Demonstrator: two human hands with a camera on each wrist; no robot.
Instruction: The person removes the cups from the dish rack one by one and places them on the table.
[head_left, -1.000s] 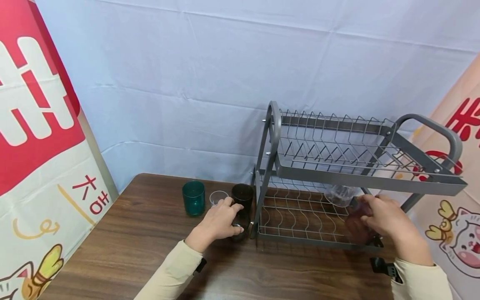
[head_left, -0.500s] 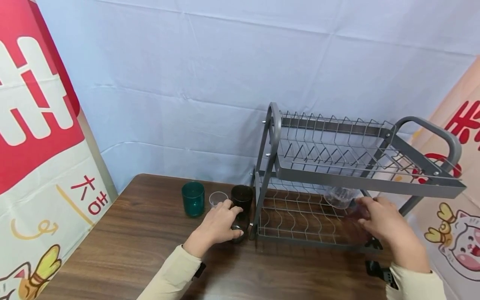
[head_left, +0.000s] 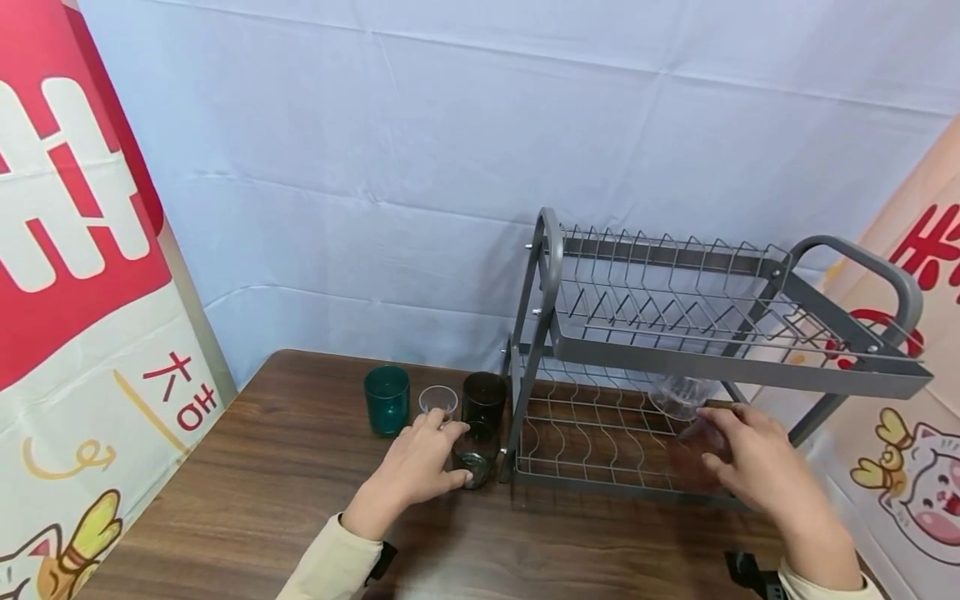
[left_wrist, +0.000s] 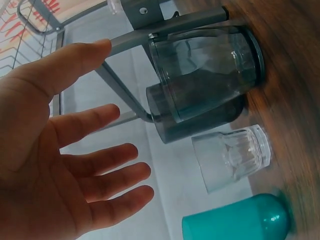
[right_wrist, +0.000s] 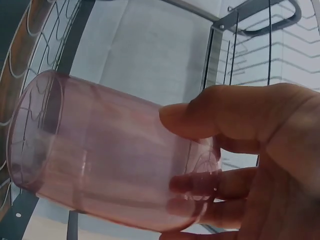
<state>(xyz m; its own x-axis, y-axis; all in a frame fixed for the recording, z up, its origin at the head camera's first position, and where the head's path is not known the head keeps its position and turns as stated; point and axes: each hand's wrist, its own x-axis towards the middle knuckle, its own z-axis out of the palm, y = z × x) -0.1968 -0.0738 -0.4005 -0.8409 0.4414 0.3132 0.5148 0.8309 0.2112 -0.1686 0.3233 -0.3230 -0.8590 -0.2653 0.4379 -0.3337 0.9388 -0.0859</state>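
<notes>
Pinching pink cup near base, mouth down at lower rack beside clear cup: right grip, best loosened once pink cup sits flat; left grip wide, near grey cup.

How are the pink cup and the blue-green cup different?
The pink cup is pale, while the blue-green cup is much deeper in colour.
The right hand holds the pink cup, but the blue-green cup stands upright on the table, untouched.
The pink cup is at the dish rack; the blue-green cup is left of it.
Both show no handle.
</notes>
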